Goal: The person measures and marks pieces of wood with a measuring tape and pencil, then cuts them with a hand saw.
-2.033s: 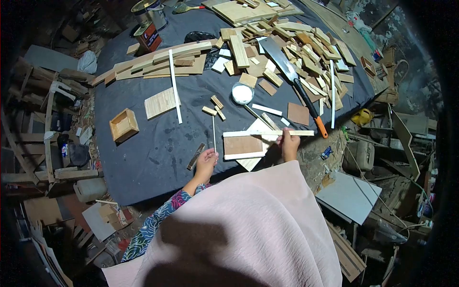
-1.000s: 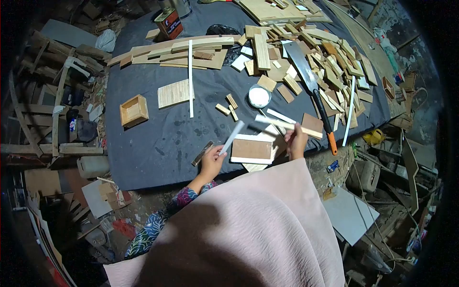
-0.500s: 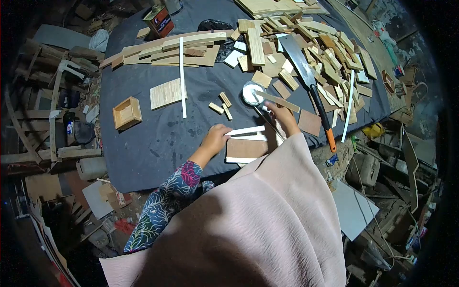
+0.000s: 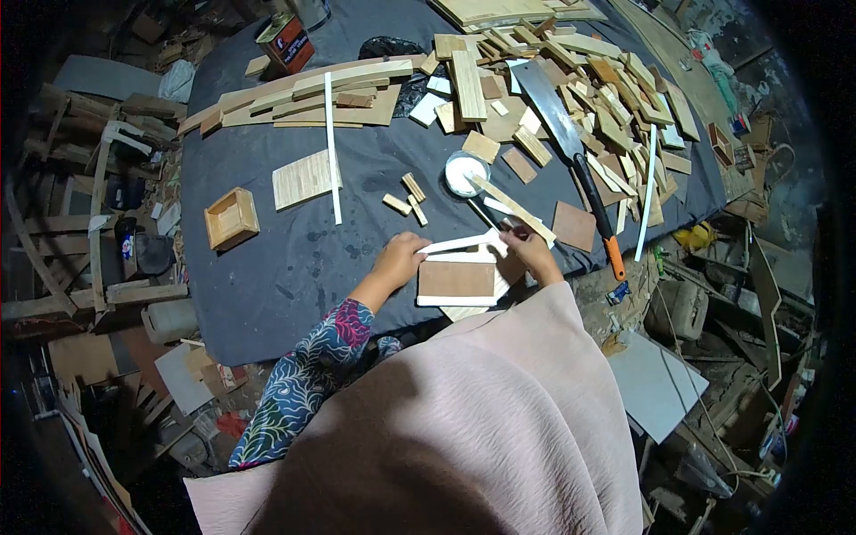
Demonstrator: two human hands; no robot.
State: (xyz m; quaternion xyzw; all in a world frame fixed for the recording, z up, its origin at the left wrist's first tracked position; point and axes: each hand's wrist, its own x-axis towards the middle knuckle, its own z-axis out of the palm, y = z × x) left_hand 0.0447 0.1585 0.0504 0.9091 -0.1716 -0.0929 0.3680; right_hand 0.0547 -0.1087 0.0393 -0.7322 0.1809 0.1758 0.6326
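Closed around the end of a thin white strip (image 4: 456,243) is my left hand (image 4: 399,260). My right hand (image 4: 532,256) has its fingers together at the strip's other end, and what exactly they pinch is too small to tell. Below the strip lies a brown rectangular piece (image 4: 456,279) with white edges, near the cloth's front edge. A narrow wooden stick (image 4: 513,209) slants from the round white container (image 4: 466,174) to just above my right hand. Several small wood blocks (image 4: 413,187) lie left of the container.
A saw (image 4: 557,120) with a black and orange handle lies beside a heap of wood offcuts (image 4: 615,107). On the left of the dark cloth (image 4: 294,267) are a small wooden box (image 4: 232,219) and a flat wood panel (image 4: 301,181). A can (image 4: 286,45) stands at the back.
My right hand has moved down and closed near the strip's right end. The stick by the container now slants more steeply. The whole view has shifted slightly.
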